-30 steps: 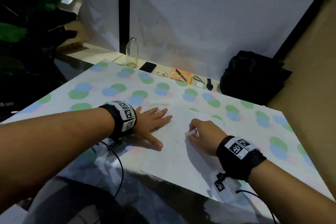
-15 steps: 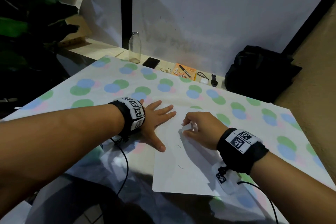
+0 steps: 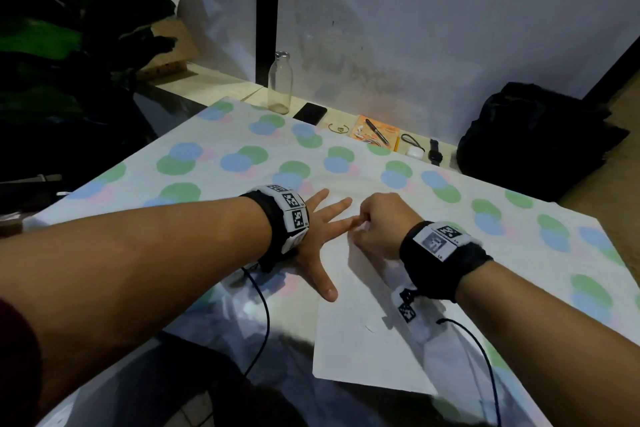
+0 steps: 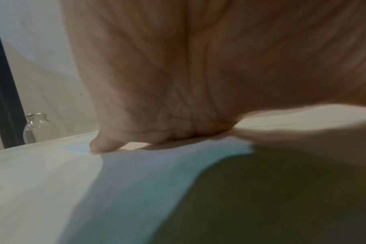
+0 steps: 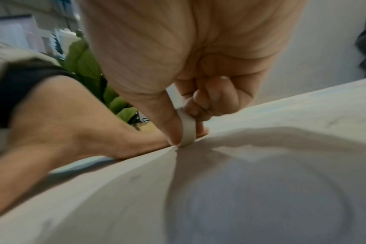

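Both hands are down on the bench [image 3: 571, 236], which wears a dotted cloth [image 3: 242, 156]. The left hand [image 3: 311, 239] lies flat with fingers spread and straight, holding nothing, its thumb pressed at the left edge of the sheet of paper [image 3: 363, 340]. The right hand [image 3: 377, 225] is curled, thumb and fingers pinching a small white piece [image 5: 187, 128] whose lower end touches the sheet (it looks like an eraser, though I cannot be sure).

The sheet lies near the front of the bench, its near corner reaching the cloth's edge. I judge it light, thin and limp: it will slide on the cloth and buckle under a sideways rub, so the flat palm close beside the working spot is the right hold. To lift it, take a free corner or the near edge.

The white piece seems small, light and stiff enough to press. A low pinch near its tip, as here, should keep it from bending or slipping.

A glass bottle [image 3: 280, 83], a phone [image 3: 310, 113] and a black bag [image 3: 533, 139] sit well apart, by the wall.
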The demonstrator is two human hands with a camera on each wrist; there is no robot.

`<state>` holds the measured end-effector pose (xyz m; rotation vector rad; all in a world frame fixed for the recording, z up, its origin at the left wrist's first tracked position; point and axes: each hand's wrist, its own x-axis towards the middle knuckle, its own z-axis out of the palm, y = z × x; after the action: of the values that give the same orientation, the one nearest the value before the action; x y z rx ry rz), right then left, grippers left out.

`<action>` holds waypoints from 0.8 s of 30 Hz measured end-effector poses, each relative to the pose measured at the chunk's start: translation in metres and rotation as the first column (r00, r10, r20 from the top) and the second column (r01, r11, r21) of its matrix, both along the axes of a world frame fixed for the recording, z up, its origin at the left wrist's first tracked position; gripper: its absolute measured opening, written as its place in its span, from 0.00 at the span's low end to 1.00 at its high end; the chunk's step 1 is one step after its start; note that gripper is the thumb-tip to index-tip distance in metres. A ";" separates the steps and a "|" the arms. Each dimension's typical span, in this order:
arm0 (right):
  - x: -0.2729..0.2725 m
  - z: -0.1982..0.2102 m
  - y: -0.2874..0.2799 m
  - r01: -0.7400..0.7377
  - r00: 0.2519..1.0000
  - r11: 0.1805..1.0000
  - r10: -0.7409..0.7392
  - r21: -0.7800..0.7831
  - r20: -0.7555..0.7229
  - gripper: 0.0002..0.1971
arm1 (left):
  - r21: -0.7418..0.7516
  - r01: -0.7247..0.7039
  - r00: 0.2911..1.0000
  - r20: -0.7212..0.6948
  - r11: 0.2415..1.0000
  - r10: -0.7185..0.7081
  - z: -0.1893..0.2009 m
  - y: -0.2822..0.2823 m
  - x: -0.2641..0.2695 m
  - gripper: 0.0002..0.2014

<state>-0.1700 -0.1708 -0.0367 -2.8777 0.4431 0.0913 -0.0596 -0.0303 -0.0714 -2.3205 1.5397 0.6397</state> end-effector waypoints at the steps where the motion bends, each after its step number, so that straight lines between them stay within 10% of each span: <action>1: 0.002 0.000 0.000 0.009 1.000 1.000 -0.009 0.001 0.011 0.11 | -0.001 0.000 1.000 0.002 1.000 0.000 0.000 0.000 0.000 0.73; 6: -0.022 0.002 0.040 -0.184 0.967 0.976 0.201 0.115 -0.160 0.09 | 0.017 -0.012 1.000 0.012 1.000 0.011 0.008 -0.003 -0.006 0.70; 10: 0.005 0.005 0.000 0.034 0.999 0.999 -0.033 0.013 -0.039 0.11 | -0.017 -0.006 1.000 0.000 1.000 0.006 0.000 0.000 0.000 0.73; 15: -0.020 -0.003 0.042 -0.163 0.974 0.977 0.182 0.139 -0.135 0.09 | -0.008 -0.002 1.000 0.028 1.000 0.002 0.006 -0.002 -0.006 0.70; 20: 0.006 0.005 0.002 0.072 0.997 0.997 -0.070 0.041 -0.039 0.09 | -0.009 -0.013 1.000 0.000 1.000 0.013 0.003 -0.001 -0.002 0.73; 24: -0.006 -0.002 0.028 -0.079 0.990 0.994 0.087 0.071 -0.109 0.11 | 0.006 -0.006 1.000 0.019 1.000 0.006 0.009 -0.001 -0.007 0.69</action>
<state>-0.1761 -0.1423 -0.0388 -2.8342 0.3332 0.2779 -0.0662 -0.0315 -0.0626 -2.3211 1.5206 0.6217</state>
